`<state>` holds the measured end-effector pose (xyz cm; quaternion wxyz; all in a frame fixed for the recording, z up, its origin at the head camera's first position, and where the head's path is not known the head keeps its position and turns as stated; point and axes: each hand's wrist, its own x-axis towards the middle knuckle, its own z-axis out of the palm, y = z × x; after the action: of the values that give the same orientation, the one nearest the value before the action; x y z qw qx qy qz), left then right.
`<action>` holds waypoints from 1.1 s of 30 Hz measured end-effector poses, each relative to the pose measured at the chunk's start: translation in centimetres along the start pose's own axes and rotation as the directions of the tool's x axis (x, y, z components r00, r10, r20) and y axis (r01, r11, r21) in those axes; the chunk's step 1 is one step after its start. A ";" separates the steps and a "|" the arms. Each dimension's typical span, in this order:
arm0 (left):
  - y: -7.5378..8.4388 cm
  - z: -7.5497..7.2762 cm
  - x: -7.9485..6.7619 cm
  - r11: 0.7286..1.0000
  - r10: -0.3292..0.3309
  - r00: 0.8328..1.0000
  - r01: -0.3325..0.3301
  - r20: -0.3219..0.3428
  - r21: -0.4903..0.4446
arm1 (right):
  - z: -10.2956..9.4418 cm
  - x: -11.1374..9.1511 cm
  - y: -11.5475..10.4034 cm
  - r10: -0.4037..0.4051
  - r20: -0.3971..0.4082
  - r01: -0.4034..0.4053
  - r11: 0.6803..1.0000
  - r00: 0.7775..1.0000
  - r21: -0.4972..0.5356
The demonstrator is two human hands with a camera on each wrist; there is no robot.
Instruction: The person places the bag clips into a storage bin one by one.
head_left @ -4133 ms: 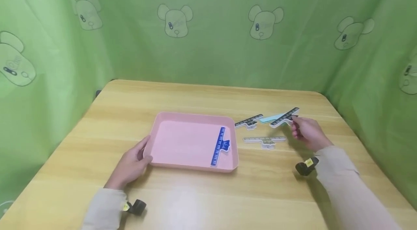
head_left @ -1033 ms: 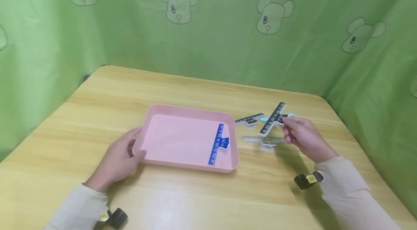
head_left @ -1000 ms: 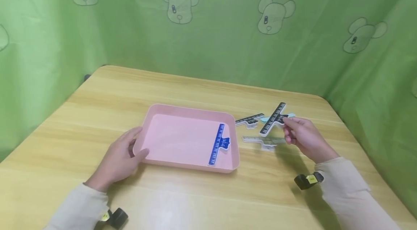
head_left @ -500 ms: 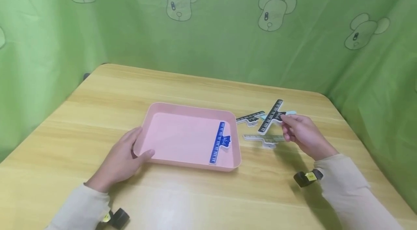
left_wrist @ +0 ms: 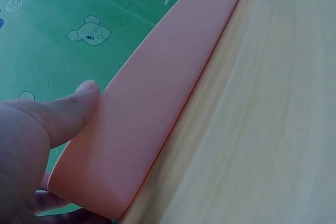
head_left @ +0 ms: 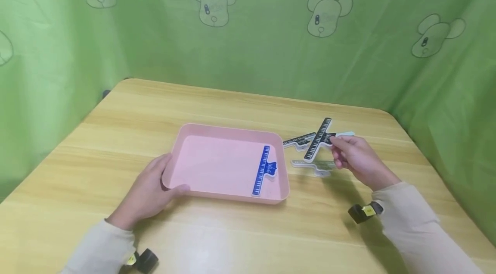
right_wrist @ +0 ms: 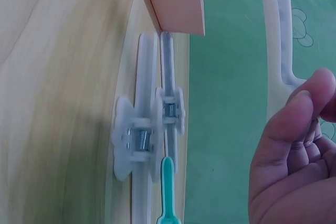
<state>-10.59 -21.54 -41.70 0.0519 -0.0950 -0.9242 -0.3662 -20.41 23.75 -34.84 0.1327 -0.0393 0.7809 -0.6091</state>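
Observation:
My right hand (head_left: 358, 160) pinches a black clip with a piano-key print (head_left: 319, 140) by its handle, holding it above the table to the right of the tray. In the right wrist view, the clip's white edge (right_wrist: 275, 35) rises above thumb and forefinger. My left hand (head_left: 149, 190) grips the left near corner of a pink tray (head_left: 228, 197), thumb over the near rim, fingers around the left side. Inside the tray, at its right end, lies a blue piano-print clip (head_left: 261, 170). Another black clip (head_left: 296, 140), a pale grey-gold clip (head_left: 310, 164) and a turquoise clip (head_left: 346, 135) lie beneath or beside the held one.
The wooden table (head_left: 217, 239) carries the tray and clips. A green curtain (head_left: 267, 58) with bear faces surrounds its back and sides. Small black cameras are strapped to both wrists.
The held black clip has turned steeper and come leftward toward the tray, away from the turquoise clip. My left thumb has slid rightward along the tray's near rim. The blue clip stays in the tray.

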 end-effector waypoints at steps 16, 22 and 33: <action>-0.1 -0.4 -0.1 0.999 -0.044 0.999 0.045 -0.011 0.028 | 1.3 0.9 -0.6 -0.016 0.047 0.017 1.000 0.999 -0.021; 0.0 -0.5 -0.2 0.999 -0.046 0.999 0.046 -0.008 0.022 | 1.8 1.0 -0.4 -0.019 0.061 0.020 1.000 0.998 -0.016; 0.5 0.0 -0.2 0.999 -0.044 0.999 0.044 -0.015 -0.008 | 2.1 0.5 -0.5 -0.018 0.067 0.021 0.999 0.998 -0.042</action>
<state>-10.30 -21.24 -41.41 0.0504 -0.0721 -0.9243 -0.3714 -20.38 21.51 -34.92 0.1520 -0.0700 0.7885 -0.5918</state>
